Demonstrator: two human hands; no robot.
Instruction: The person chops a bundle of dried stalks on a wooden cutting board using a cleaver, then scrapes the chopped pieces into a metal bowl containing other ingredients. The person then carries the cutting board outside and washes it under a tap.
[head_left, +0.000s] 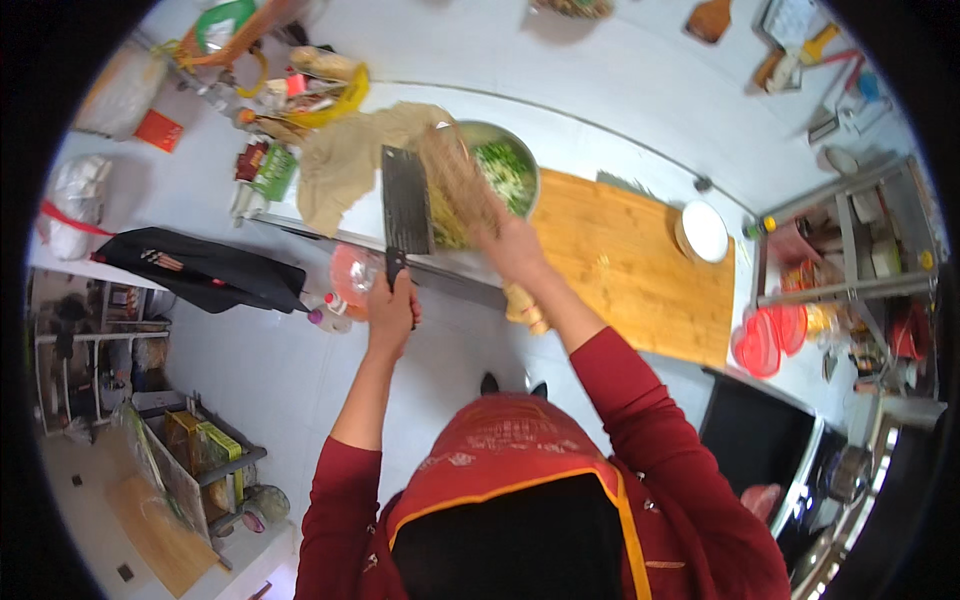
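My left hand (396, 304) grips the dark handle of a cleaver (406, 202), whose broad black blade points away from me over the counter's edge. My right hand (516, 251) reaches to the front of a metal bowl (537, 169). From it a brownish, motion-blurred shape (461, 180) stretches across the bowl; I cannot tell whether it is a held object or moving fingers. Chopped greens with pale bits (504, 172) and yellowish shreds (446, 221) lie in the bowl, partly hidden. A beige cloth (337, 176) lies left of the blade.
A wooden cutting board (622, 262) lies right of the bowl, with a white bowl (703, 231) at its far right. Red plastic containers (761, 341) stand beyond. At left are a yellow bag (341, 101) and small packages (274, 171). A black cloth (210, 270) hangs over an edge.
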